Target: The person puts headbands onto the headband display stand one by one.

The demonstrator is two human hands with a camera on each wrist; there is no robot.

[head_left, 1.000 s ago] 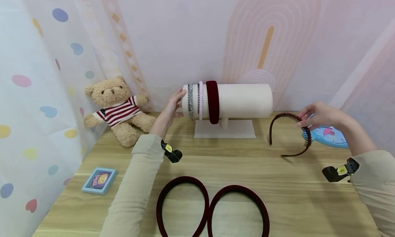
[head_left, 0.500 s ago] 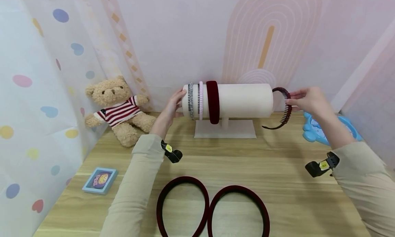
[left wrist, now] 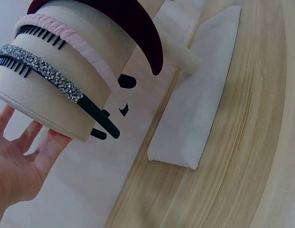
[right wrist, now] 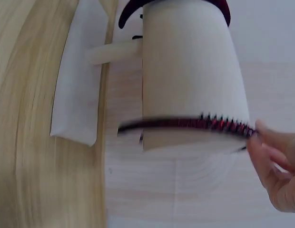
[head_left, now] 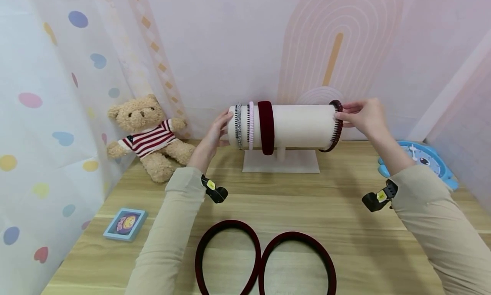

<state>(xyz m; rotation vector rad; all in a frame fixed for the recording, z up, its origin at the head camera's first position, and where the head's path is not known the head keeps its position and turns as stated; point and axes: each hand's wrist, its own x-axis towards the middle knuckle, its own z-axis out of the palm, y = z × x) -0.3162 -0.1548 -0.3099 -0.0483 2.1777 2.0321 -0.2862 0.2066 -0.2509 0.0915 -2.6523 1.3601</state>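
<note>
A cream roll stand (head_left: 299,125) carries a silver glitter headband (head_left: 238,125), a pink headband (head_left: 251,124) and a wide dark red headband (head_left: 266,128) toward its left. My left hand (head_left: 212,137) rests its fingers, spread, against the roll's left end; the left wrist view shows the palm (left wrist: 19,171) beside that end. With thumb and fingers my right hand (head_left: 364,115) pinches a toothed dark red headband (head_left: 337,128), which now lies around the roll's right end. In the right wrist view this headband (right wrist: 185,123) crosses the roll near its edge, slightly blurred.
Two dark red headbands (head_left: 252,239) lie side by side at the table's front. A teddy bear (head_left: 143,135) sits at the back left, a small blue frame (head_left: 125,224) in front of it. On the right lies a blue cartoon-shaped object (head_left: 429,160), partly behind my right arm.
My right hand has moved left and up with the toothed headband, from above the table onto the roll's right end. The left hand has kept its place.
</note>
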